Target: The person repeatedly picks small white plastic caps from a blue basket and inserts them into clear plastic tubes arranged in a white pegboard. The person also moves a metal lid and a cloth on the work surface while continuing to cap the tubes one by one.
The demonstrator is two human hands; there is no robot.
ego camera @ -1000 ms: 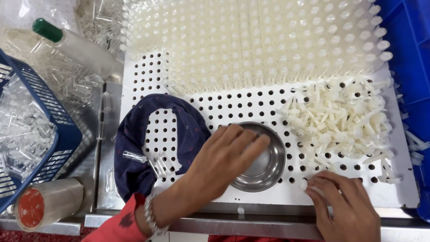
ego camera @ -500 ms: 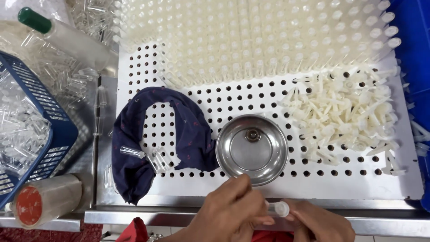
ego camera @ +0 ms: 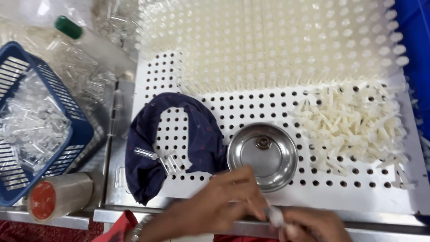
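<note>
Nearest the camera, the left hand (ego camera: 215, 201) and the right hand (ego camera: 313, 226) meet at the front edge of the metal table (ego camera: 380, 210). Both are closed around a small clear tube (ego camera: 274, 215), pinched between fingertips; motion blur hides the exact grip, so which hand carries most of it cannot be told.

Risk: the tube sits over the table lip, so a slip is likely to send it off the edge toward the lap rather than onto the perforated white tray (ego camera: 268, 105). The steel bowl (ego camera: 262, 154), with a small part lying at its centre, stands just beyond the left fingers; a forward jerk could knock it.

Left of the bowl, a dark blue cloth (ego camera: 197, 134) lies curled on the tray with a few clear tubes resting on it; a dragged wrist could scatter them.

Open room: bare tray holes between bowl and cloth, and a narrow strip along the front edge. To the right, a loose heap of white plastic pieces (ego camera: 354, 121) crowds the tray. Farther back, upright white pieces (ego camera: 268, 40) fill the rows solidly. At far left, a blue basket (ego camera: 76, 134) of clear tubes stands beside the table, a tape roll (ego camera: 56, 201) in front of it.
</note>
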